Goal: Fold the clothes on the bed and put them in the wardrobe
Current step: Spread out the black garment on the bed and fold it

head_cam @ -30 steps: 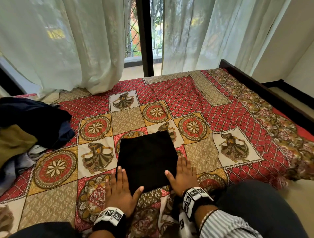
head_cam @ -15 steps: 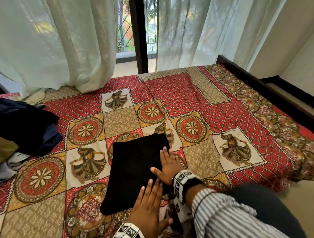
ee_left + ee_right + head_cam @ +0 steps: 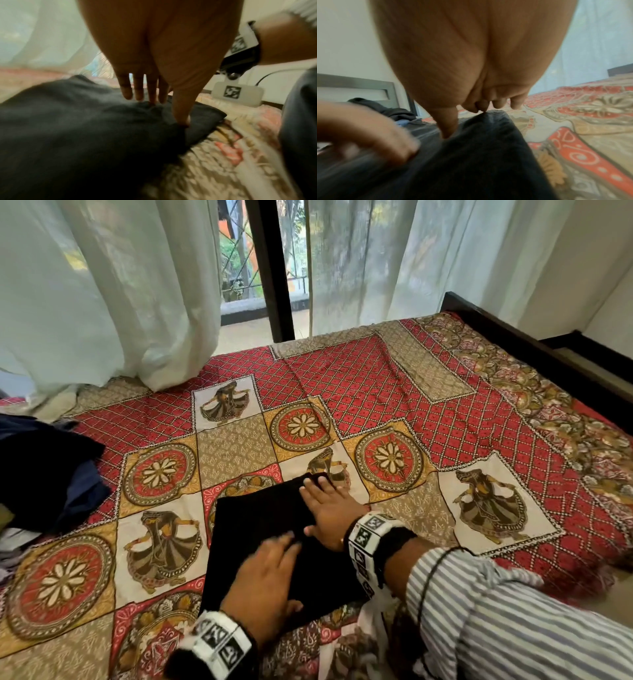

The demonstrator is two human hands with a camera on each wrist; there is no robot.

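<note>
A folded black garment (image 3: 253,529) lies flat on the patterned bedspread (image 3: 411,392) just in front of me. My right hand (image 3: 329,508) rests on its right side, fingers straight and reaching the far right corner, thumb pressed on the cloth (image 3: 479,155). My left hand (image 3: 270,570) lies palm down on the garment's near middle, fingers stretched out and blurred. In the left wrist view the left hand (image 3: 154,88) touches the black cloth (image 3: 85,128) with its fingertips and thumb. No wardrobe is in view.
A heap of dark and mixed clothes (image 3: 44,470) sits at the bed's left edge. Sheer curtains (image 3: 102,285) hang behind the bed around a dark window post (image 3: 270,268). The dark bed frame (image 3: 513,337) runs along the right side.
Both hands moved from the garment's near edge onto it. The left hand slid right to its middle, the right hand went forward to the far corner. The garment now lies turned at an angle.
</note>
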